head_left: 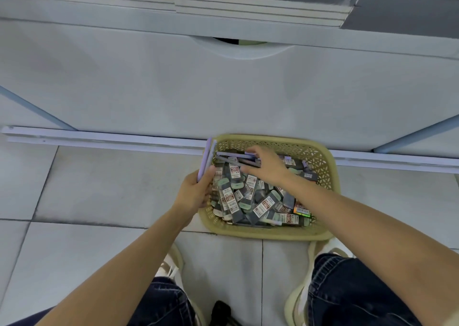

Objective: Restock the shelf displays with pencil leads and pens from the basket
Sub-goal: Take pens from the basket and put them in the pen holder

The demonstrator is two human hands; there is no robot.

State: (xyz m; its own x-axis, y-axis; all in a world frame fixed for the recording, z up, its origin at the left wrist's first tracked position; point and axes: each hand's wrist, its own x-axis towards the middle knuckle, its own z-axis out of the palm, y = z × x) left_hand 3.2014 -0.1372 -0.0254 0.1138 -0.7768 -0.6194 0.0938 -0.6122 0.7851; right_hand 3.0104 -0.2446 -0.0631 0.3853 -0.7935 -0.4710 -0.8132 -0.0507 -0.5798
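Note:
A tan plastic basket [323, 161] stands on the tiled floor against the base of a white cabinet. It is full of small pencil lead packs [248, 199] with red and white labels. My left hand [196, 194] grips two lilac pens [208, 156] upright at the basket's left rim. Over the basket's far side, my right hand [265, 164] holds several grey and purple pens [236, 159] lying crosswise above the packs.
A white cabinet front [223, 89] with a curved handle cut-out fills the upper view; the shelf edge [260, 10] shows above it. A white rail [99, 139] runs along the floor. My shoes and jeans are just below the basket.

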